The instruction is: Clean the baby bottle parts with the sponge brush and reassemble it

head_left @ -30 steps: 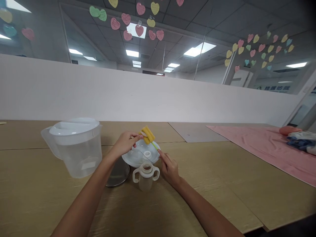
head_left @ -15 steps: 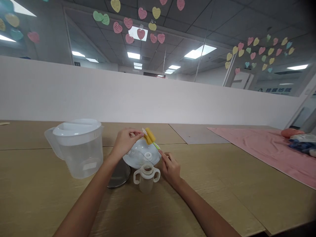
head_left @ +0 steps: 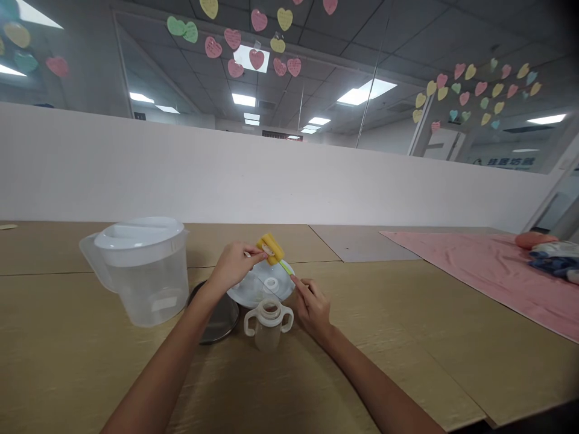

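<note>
My right hand point(head_left: 313, 307) is closed round the green handle of a bottle brush point(head_left: 271, 246) with a yellow sponge head. Pinched in the fingers of my left hand point(head_left: 237, 262) is a small whitish piece point(head_left: 268, 249), pressed against the sponge; its exact kind is too small to make out. Both hands are above a white bowl point(head_left: 240, 296), which has a clear piece with a pale ring point(head_left: 271, 284) in it. Just in front of the bowl, a baby bottle point(head_left: 268, 328) with two side handles stands upright, its top open.
A clear lidded pitcher point(head_left: 149, 277) stands at the left. A dark round plate point(head_left: 221, 319) lies partly behind my left forearm. To the right, a pink cloth point(head_left: 488, 265) covers the table, with bundled fabrics point(head_left: 554, 256) on it. A white wall point(head_left: 289, 187) runs along the back.
My left hand has moved slightly right and down, bringing the small whitish piece across the front of the yellow sponge. My right hand stays nearly still on the brush handle.
</note>
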A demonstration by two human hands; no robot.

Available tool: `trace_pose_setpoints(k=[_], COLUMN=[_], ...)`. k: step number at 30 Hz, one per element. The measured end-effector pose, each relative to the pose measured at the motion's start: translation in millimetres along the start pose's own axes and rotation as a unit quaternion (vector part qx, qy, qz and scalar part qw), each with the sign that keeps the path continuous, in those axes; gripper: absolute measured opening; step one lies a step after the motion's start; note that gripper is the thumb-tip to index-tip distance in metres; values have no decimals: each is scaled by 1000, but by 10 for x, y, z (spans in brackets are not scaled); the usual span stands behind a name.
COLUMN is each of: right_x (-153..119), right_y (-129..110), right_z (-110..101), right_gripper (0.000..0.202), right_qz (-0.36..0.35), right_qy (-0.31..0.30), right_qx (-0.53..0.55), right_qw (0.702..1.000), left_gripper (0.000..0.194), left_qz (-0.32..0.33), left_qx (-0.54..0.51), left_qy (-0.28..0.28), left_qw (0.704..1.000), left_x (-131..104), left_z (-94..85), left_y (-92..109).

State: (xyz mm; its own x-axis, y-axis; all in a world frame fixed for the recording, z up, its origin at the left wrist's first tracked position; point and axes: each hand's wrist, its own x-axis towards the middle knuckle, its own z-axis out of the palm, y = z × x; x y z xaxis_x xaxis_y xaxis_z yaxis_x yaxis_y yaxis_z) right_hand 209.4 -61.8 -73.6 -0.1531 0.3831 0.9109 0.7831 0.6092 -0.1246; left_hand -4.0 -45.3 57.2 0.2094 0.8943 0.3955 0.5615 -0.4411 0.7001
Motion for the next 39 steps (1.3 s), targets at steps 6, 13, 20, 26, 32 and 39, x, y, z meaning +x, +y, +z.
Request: trace_pose_setpoints(k=[6, 13, 20, 26, 32, 39], right_x=[-5, 3, 19, 20, 19, -1], right_y=[3, -14, -11, -23, -26, -18], right_z=[-2, -4, -15, -25, -16, -7], right_gripper=[43, 42, 41, 39, 43, 42], right_qz=[-4, -7, -4, -3, -18, -16], right_qy=[11, 8, 17, 27, 27, 24], right_qx=[9, 27, 56, 60, 63, 61], right_qw=[1000, 1000, 998, 998, 997, 998], left_gripper=[42, 36, 31, 34, 34, 32], left_qz=[-11, 21, 42, 51, 41, 33], left_qx=[-15, 43, 123, 146, 166, 107], left_qy=[-58, -16, 48, 59, 80, 38], left_qw=[998, 999, 990, 986, 982, 993], left_x=[-11, -16, -5, -11, -2, -4], left_z=[-28, -41, -6, -45, -67, -96], left_y=[-44, -13, 1, 24, 14, -1])
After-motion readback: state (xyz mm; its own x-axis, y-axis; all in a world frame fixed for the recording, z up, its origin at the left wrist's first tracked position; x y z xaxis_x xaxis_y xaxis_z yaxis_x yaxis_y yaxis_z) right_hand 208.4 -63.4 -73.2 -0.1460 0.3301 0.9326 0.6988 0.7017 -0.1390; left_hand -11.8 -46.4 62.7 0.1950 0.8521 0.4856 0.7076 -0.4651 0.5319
